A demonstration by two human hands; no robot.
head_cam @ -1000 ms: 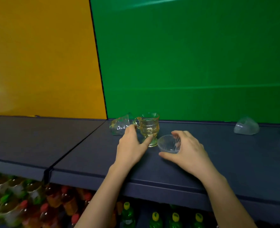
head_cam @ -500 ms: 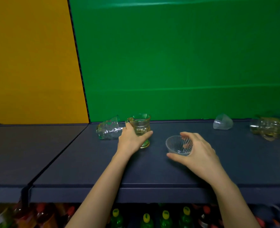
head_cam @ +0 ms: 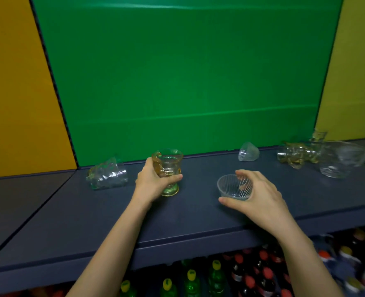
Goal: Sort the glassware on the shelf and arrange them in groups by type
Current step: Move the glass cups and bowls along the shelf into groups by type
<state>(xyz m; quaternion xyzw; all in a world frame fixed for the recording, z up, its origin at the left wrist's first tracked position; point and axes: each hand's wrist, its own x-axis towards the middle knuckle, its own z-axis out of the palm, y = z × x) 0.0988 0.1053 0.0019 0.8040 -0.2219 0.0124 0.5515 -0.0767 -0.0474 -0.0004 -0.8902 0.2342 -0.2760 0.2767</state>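
On the dark blue shelf [head_cam: 96, 219] my left hand [head_cam: 150, 185] grips an upright amber footed glass [head_cam: 168, 166]. My right hand [head_cam: 261, 194] holds a small clear ribbed bowl [head_cam: 233, 187] by its right side. A clear cup [head_cam: 107, 175] lies on its side to the left of the amber glass. Another small ribbed bowl [head_cam: 248, 151] lies tipped at the back. At the far right lie an amber glass [head_cam: 295, 156] on its side and a large clear bowl [head_cam: 342, 160].
A green panel [head_cam: 186, 78] backs the shelf, with yellow panels on both sides. Below the shelf's front edge stand several bottles [head_cam: 216, 277] with yellow and red caps. A seam at the left divides the shelf from its neighbour.
The view has swung right, bringing the glassware at the far right into sight. My right hand has carried the ribbed bowl rightward, away from the amber glass. My left hand has closed round that glass.
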